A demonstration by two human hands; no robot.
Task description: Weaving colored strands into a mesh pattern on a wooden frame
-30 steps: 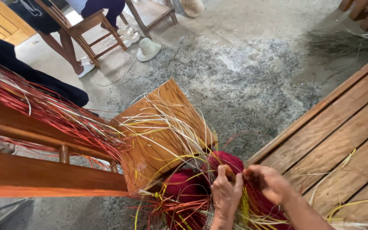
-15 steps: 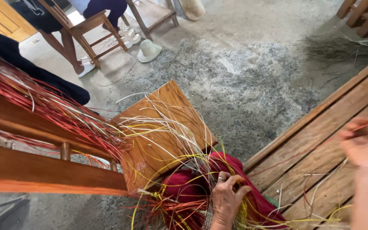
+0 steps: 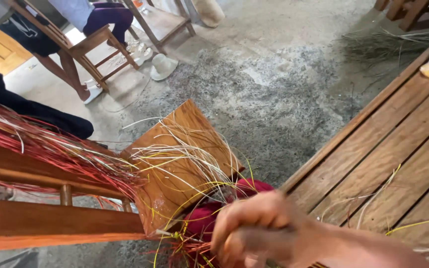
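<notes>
My right hand point(image 3: 256, 223) is a blur at the bottom centre, its forearm reaching in from the lower right. Its fingers are curled over a tangle of red, yellow and pale straw strands point(image 3: 189, 164) fanned across a tilted wooden board point(image 3: 175, 149). Motion blur hides whether it grips any strand. Just beneath it a rounded shape looks like my left hand point(image 3: 234, 250), mostly covered, its grip unclear. A maroon cloth point(image 3: 254, 188) lies under the strands beside the hands.
Wooden rails point(image 3: 40, 173) draped with red straw point(image 3: 50, 144) fill the left. A slatted wooden bench point(image 3: 388, 154) runs along the right. On the concrete floor beyond are a wooden chair point(image 3: 85, 47) with a seated person, a white hat point(image 3: 164, 67) and dried grass point(image 3: 373, 47).
My right hand, out over the bench half a second ago, has swept back left and now covers my left hand at the straw bundle. The camera has moved closer.
</notes>
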